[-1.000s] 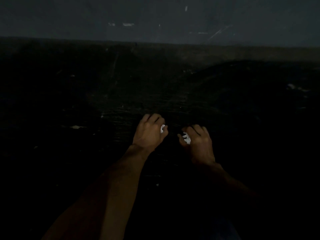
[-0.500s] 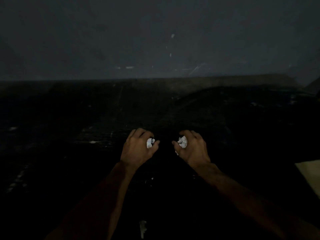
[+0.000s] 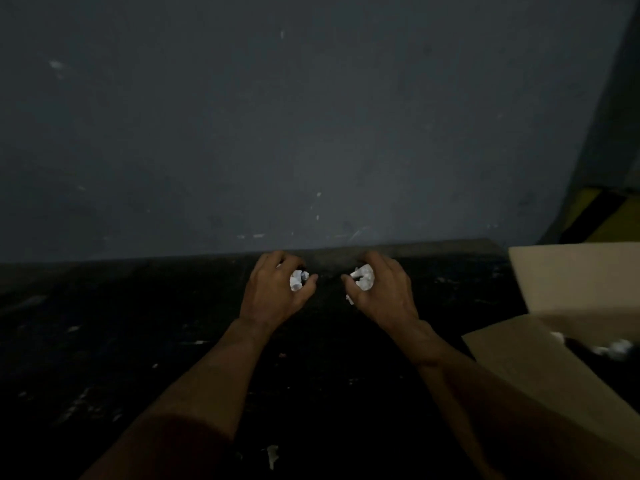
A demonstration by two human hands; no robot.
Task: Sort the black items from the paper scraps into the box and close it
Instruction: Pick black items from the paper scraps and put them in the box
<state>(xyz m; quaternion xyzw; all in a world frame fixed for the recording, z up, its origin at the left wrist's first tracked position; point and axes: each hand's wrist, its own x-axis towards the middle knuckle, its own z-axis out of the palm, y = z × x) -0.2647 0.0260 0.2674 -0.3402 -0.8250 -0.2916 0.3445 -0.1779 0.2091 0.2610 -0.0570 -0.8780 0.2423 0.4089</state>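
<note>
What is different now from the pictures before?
The view tipped up and right: more wall shows, and an open cardboard box has come in at right. The left hand and right hand spread slightly apart. Each still holds its white paper wad.

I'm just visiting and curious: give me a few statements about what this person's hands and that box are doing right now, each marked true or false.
1. Each hand holds crumpled white paper. True: left hand, right hand.
2. The cardboard box is at the person's left. False: it is at the right edge.
3. The box is closed. False: its flaps stand open.
4. The hands are touching each other. False: a gap separates them.
5. A paper scrap lies on the dark surface near the left forearm. True.
</note>
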